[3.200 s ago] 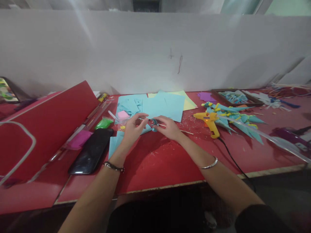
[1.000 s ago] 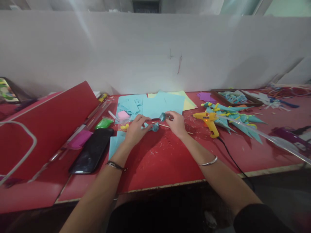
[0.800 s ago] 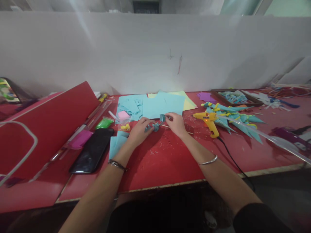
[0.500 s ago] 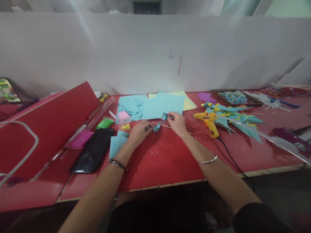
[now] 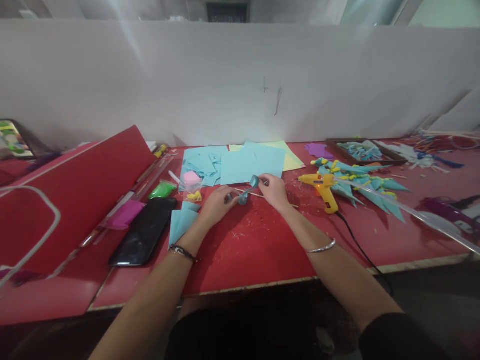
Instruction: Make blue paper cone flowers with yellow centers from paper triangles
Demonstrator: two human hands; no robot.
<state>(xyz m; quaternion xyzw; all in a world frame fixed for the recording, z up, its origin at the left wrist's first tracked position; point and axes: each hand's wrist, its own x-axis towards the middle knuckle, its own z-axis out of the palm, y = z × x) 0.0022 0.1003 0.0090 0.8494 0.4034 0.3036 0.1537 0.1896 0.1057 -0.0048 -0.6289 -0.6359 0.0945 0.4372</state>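
Between my two hands is a narrow, curled blue paper strip (image 5: 254, 182). My left hand (image 5: 219, 205) pinches its lower left end, where the strip curls over. At the upper right end, my right hand (image 5: 273, 190) grips it between thumb and fingers. A thin wooden stick (image 5: 283, 202) lies on the table just under the strip and runs past my right hand. Behind my hands are a flat blue paper sheet (image 5: 247, 167) and a pile of cut blue paper pieces (image 5: 205, 167).
A yellow glue gun (image 5: 325, 192) with a black cord lies right of my right hand, beside blue paper cones (image 5: 375, 187) with yellow trim. Left are a black phone (image 5: 144, 232), folded blue papers (image 5: 182, 220), a green packet (image 5: 162, 189) and a standing red board (image 5: 75, 200).
My left hand has shifted slightly right along the strip, and the strip's lower curl has turned a little. My right hand stays nearly in place.
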